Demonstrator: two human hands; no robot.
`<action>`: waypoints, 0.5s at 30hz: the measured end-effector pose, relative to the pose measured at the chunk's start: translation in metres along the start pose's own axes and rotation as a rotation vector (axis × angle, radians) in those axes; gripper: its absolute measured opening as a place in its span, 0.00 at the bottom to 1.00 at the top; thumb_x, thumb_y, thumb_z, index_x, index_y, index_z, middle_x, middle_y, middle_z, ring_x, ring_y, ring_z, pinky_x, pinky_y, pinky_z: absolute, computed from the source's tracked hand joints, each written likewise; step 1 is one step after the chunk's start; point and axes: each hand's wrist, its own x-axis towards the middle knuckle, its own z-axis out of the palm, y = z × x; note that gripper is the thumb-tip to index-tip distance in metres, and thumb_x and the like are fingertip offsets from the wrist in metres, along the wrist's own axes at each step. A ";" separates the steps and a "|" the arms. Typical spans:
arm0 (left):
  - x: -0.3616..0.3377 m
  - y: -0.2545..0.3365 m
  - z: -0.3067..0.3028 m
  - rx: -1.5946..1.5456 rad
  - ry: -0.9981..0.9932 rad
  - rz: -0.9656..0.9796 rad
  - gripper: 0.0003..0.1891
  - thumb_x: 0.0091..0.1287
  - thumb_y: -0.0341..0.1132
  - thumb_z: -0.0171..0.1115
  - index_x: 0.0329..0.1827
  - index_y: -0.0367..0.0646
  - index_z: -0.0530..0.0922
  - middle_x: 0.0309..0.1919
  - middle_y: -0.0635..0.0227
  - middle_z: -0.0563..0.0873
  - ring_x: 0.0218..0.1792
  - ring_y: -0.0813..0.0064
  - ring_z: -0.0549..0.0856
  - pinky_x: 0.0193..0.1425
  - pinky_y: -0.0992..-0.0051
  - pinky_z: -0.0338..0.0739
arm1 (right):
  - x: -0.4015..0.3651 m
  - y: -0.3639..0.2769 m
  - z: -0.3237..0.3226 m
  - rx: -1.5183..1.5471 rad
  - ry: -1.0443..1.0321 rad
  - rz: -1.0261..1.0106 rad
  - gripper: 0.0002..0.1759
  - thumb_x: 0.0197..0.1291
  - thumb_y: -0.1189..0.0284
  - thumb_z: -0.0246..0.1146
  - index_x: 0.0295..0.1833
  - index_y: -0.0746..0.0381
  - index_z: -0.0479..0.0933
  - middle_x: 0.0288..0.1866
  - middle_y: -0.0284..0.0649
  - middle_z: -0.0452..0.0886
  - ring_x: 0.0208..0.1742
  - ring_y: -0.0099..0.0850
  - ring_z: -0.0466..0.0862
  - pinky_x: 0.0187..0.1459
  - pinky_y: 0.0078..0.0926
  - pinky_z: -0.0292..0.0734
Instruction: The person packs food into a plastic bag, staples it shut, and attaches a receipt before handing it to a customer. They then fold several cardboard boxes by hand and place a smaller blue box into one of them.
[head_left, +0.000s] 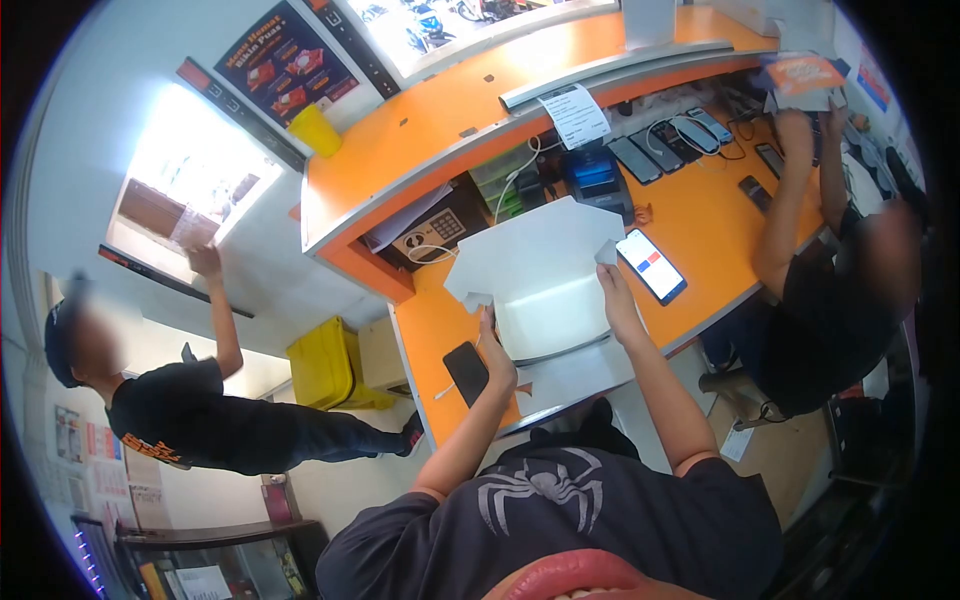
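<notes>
An open, partly folded white cardboard box (552, 312) is held between my two hands at the edge of the orange counter (705, 255). My left hand (496, 358) grips its left side near a folded corner flap. On the other side, my right hand (619, 300) has its fingers closed on the right corner flap. The box's large panel stands up at the far side, and its inside is bare. Left of the box lies a dark phone (466, 373) with a white cable. A phone with a lit screen (651, 266) lies just right of the box.
Behind the box are a safe (433, 236), a card terminal (597, 180) and several phones (636, 160). One person (190, 415) stands left at a window; another (810, 310) sits right, handling an orange-and-white box (803, 75). A yellow bin (325, 365) stands left of the counter.
</notes>
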 end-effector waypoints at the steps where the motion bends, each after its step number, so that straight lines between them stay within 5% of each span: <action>1: 0.004 -0.007 -0.004 -0.004 0.001 -0.001 0.30 0.73 0.53 0.35 0.66 0.35 0.63 0.61 0.61 0.71 0.62 0.71 0.69 0.67 0.74 0.58 | 0.000 -0.001 0.000 -0.012 -0.005 0.006 0.27 0.68 0.53 0.46 0.58 0.65 0.68 0.48 0.55 0.77 0.52 0.42 0.76 0.56 0.31 0.66; 12: 0.000 -0.022 -0.015 -0.026 -0.056 0.048 0.32 0.73 0.54 0.34 0.66 0.35 0.62 0.62 0.62 0.70 0.63 0.71 0.68 0.67 0.73 0.58 | 0.000 0.004 0.004 -0.086 -0.040 -0.011 0.26 0.67 0.54 0.46 0.57 0.66 0.68 0.40 0.54 0.80 0.43 0.43 0.80 0.48 0.32 0.71; 15: -0.002 -0.018 -0.009 -0.043 -0.006 0.053 0.31 0.72 0.55 0.33 0.62 0.36 0.66 0.55 0.63 0.75 0.56 0.71 0.73 0.62 0.73 0.63 | -0.003 0.000 0.004 -0.116 -0.050 -0.001 0.26 0.67 0.55 0.46 0.57 0.67 0.68 0.41 0.55 0.79 0.44 0.44 0.80 0.49 0.32 0.70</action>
